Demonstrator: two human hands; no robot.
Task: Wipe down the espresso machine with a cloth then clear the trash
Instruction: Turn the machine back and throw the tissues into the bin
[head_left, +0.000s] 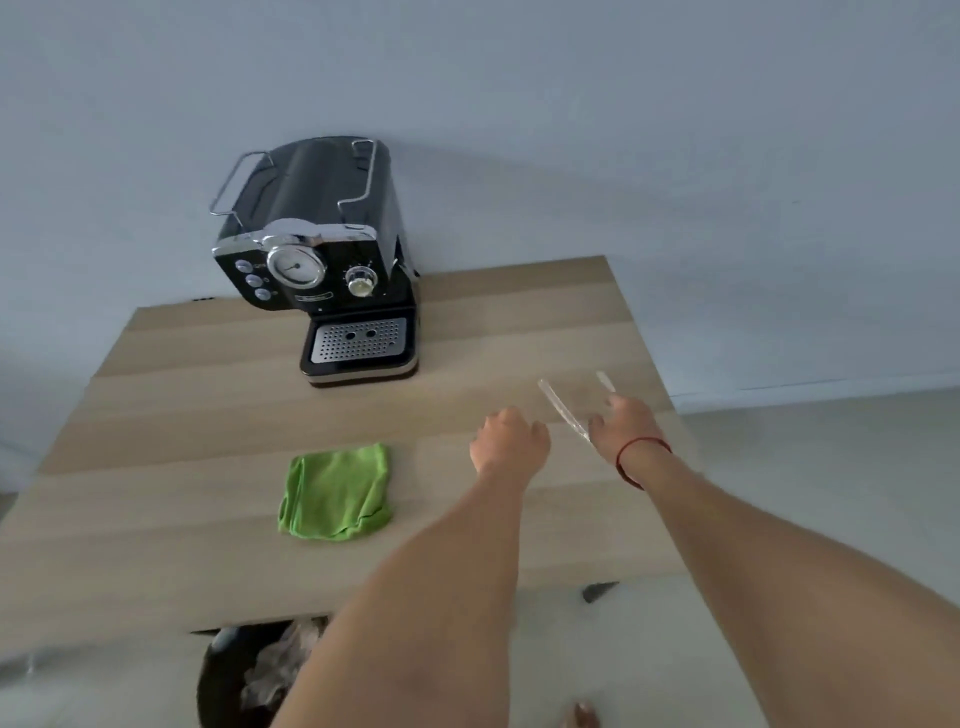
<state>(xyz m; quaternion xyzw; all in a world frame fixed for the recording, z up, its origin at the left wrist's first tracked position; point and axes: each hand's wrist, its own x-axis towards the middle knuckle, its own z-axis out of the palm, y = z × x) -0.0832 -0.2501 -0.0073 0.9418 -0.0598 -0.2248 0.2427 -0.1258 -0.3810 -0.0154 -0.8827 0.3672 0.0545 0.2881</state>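
Observation:
A black espresso machine (317, 260) with chrome trim stands at the back of the wooden table (182, 410), against the wall. A folded green cloth (336, 492) lies on the table in front of it, untouched. To the right, a clear plastic wrapper (563, 408) with pale edges lies flat near the table's right edge. My right hand (621, 423), with a red string on its wrist, is on the wrapper's near corner, fingers curled on it. My left hand (511, 441) hovers just left of the wrapper, fingers curled, with nothing visible in it.
A dark trash bin (236, 675) holding crumpled paper stands on the floor under the table's near edge, partly hidden by my left forearm. A pale wall rises behind the table, and light floor lies to the right.

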